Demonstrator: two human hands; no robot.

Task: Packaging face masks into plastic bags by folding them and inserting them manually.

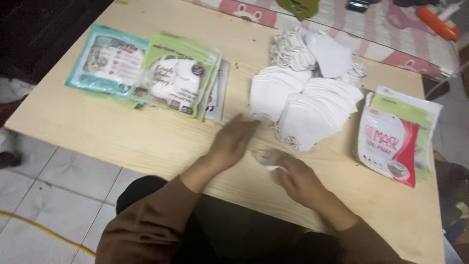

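Two hands at mid-frame: my right hand [298, 181] pinches a blurred white mask [270, 159], left hand [234, 139] flat, fingers spread; next comes a clean one-mask lift off the desk [146, 142].

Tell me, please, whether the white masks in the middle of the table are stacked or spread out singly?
Stacked. The white masks lie in overlapping, fanned piles on the wooden table, their edges showing layer upon layer, just beyond the left hand.

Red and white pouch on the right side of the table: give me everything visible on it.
The red and white pouch is a flat, glossy plastic packet, white with a broad red panel, printed lettering and a small dark picture near its bottom edge. It lies face up on the wooden table, topmost of a small stack of similar pouches with green showing behind. Neither hand touches it; the white masks lie just left.
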